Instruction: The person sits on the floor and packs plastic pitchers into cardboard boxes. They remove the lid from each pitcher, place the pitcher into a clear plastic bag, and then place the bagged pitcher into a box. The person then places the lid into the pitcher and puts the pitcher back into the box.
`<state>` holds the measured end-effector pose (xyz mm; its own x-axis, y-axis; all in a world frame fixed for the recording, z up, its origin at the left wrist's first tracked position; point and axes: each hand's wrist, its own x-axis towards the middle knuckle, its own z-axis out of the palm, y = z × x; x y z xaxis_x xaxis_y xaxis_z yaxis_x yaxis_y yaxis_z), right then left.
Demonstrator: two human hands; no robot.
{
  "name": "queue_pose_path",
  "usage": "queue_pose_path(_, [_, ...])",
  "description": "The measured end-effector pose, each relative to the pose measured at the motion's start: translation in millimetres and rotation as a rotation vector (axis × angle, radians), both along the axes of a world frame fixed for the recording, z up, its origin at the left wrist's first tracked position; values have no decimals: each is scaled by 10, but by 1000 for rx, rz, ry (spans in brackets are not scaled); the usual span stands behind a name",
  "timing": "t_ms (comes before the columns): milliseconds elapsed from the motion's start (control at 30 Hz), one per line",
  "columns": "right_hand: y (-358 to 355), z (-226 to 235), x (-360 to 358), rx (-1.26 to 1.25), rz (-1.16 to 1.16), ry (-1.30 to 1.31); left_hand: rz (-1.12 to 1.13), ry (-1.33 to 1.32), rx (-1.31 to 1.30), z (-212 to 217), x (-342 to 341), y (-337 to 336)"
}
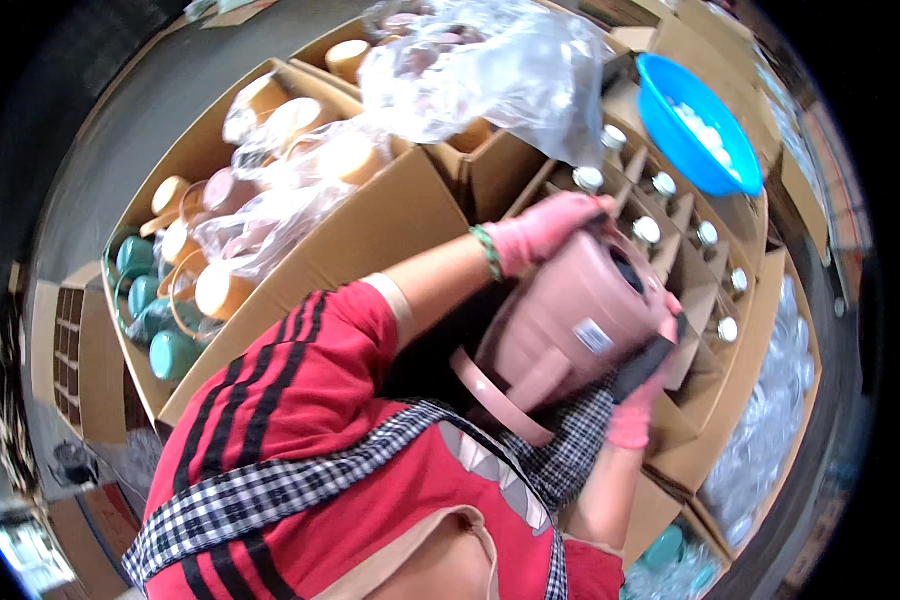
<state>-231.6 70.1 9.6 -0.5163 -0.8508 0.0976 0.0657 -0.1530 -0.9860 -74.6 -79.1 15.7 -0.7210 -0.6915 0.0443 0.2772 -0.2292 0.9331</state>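
Observation:
Both my hands, in pink gloves, hold a pink plastic jug body (555,320) tilted in front of my chest. It has a curved handle, a small white label on its side and a dark opening toward the far right. My left hand (553,232) is closed over its far left side near the rim. My right hand (642,392) grips the near right side, with a dark patch on the glove. Just beyond the jug body, a divided carton (685,290) holds several upright bottle-like pieces (647,232) with silvery-white tops, separated by cardboard partitions.
At left, a large carton (320,255) holds peach, pink and teal jug parts (175,355) with clear plastic bags. Another carton behind is heaped with clear plastic (490,75). A blue basin (660,130) of white round pieces sits far right. Clear-plastic-filled cartons (770,400) stand at right.

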Motion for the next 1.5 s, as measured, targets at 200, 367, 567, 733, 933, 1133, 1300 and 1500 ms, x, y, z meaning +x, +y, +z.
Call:
queue_pose_path(200, [-29,-286,-793,97,249,-340,584,-292,-1306,657,26,1003])
queue_pose_path(367, [-55,324,188,60,57,159,436,-531,-1033,399,125,461])
queue_pose_path(567, [-170,167,25,149,63,-58,649,-276,-1073,568,161,528])
queue_pose_path(733, [-100,-152,-637,150,265,-599,360,-500,-1252,636,-59,835])
queue_pose_path(933, [-133,242,142,45,118,333,399,-187,-646,627,16,418])
queue_pose_path(1133, [-230,155,-177,20,84,-76,417,-426,-930,526,-14,501])
queue_pose_path(1300, [-431,-275,-595,147,21,-231,410,-550,-1023,428,-102,581])
queue_pose_path(1500, [-516,107,-517,-70,109,-372,412,-294,-992,518,-18,486])
